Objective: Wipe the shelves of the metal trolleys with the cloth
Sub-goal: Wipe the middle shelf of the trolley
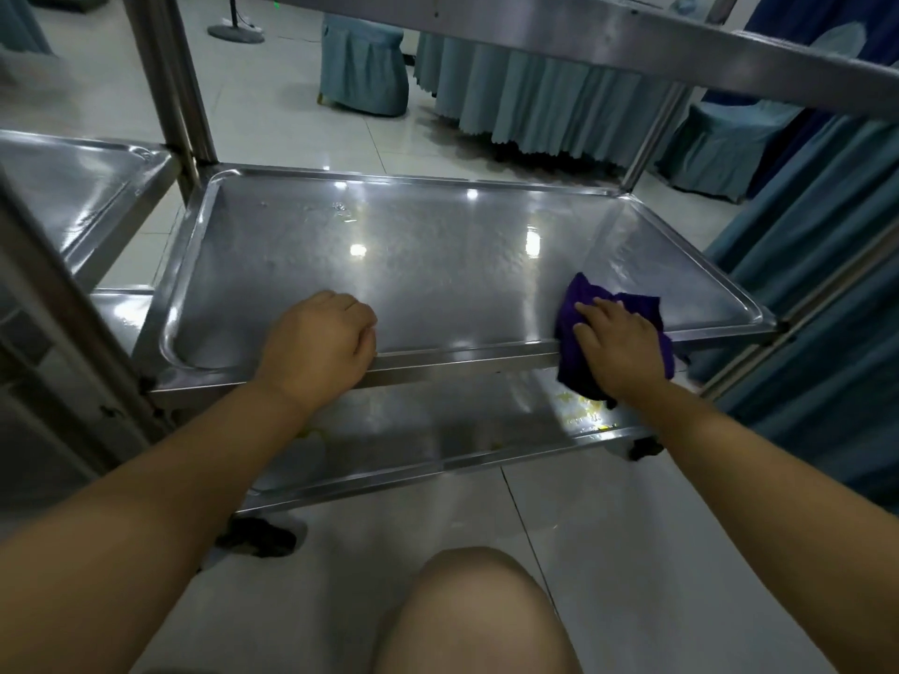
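Tiled floor (301, 133), glossy; draped blue tables and covered chairs are seen at the far side. A metal trolley (632, 41) stands near, with its middle shelf (438, 265) in full view. A second trolley (73, 187) is cut off at the left.

The purple cloth (574, 304) is pressed onto the near right edge of the middle shelf, draped over the rim, under the right hand (620, 345); its fingers (591, 311) are spread flat on the cloth, not clamped. The left hand (323, 340) is closed over the near rim, apparently as a brace.

Step judged: wiping of the middle shelf, right end. Droplets are noted at the far left; the next pass probably calls for a sweep leftward and farther in.

The lower shelf (438, 430) is largely hidden; yellowish residue (579, 406) is seen there, nature unclear. The top shelf surface is not visible.
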A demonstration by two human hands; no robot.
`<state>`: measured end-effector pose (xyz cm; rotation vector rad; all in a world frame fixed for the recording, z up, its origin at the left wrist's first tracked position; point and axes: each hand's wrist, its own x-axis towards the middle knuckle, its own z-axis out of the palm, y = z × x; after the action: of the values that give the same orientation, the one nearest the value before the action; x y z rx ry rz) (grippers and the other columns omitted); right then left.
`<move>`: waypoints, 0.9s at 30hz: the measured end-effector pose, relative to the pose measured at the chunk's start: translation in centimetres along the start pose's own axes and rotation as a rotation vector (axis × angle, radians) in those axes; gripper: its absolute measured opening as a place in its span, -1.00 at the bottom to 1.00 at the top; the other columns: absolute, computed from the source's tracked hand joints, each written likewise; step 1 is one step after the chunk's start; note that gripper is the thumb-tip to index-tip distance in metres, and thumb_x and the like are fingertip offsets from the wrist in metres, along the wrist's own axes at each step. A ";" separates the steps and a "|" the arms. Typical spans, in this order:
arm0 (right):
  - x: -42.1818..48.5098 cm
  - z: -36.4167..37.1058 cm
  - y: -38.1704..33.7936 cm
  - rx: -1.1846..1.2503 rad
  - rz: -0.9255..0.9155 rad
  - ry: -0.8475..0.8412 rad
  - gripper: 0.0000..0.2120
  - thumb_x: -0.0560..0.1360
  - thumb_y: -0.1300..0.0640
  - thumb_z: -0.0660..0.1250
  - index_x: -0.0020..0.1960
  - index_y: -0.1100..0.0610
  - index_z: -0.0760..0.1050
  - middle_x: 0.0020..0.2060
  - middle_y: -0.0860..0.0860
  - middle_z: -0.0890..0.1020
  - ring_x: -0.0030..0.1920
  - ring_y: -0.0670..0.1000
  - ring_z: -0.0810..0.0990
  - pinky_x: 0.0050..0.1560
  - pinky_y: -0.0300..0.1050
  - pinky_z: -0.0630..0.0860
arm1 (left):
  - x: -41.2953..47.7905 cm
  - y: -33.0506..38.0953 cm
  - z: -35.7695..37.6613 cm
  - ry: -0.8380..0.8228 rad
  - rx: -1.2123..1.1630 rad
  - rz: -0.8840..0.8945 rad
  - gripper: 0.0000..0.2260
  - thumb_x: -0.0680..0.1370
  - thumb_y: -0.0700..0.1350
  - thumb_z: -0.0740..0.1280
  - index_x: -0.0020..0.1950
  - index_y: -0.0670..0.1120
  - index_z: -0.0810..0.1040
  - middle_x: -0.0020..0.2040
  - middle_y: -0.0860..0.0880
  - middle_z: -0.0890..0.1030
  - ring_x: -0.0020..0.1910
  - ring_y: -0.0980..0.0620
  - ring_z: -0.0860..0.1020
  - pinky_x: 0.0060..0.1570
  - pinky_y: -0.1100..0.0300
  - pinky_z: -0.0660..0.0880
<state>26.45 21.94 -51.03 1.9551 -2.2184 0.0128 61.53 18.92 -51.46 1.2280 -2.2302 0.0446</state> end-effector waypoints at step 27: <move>-2.2 1.8 0.5 0.174 -0.322 0.237 -0.53 0.43 0.12 0.47 0.29 0.21 0.46 0.28 0.17 0.52 0.34 0.24 0.42 0.36 0.15 0.24 | -3.3 4.0 2.3 0.076 0.049 0.144 -0.81 0.43 -0.19 0.29 -0.03 -0.17 0.64 -0.12 -0.11 0.62 -0.11 -0.15 0.54 -0.08 0.06 0.37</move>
<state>25.96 23.90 -53.06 2.2460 -1.7898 0.3844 58.67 23.05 -54.09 1.0710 -2.2587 0.2002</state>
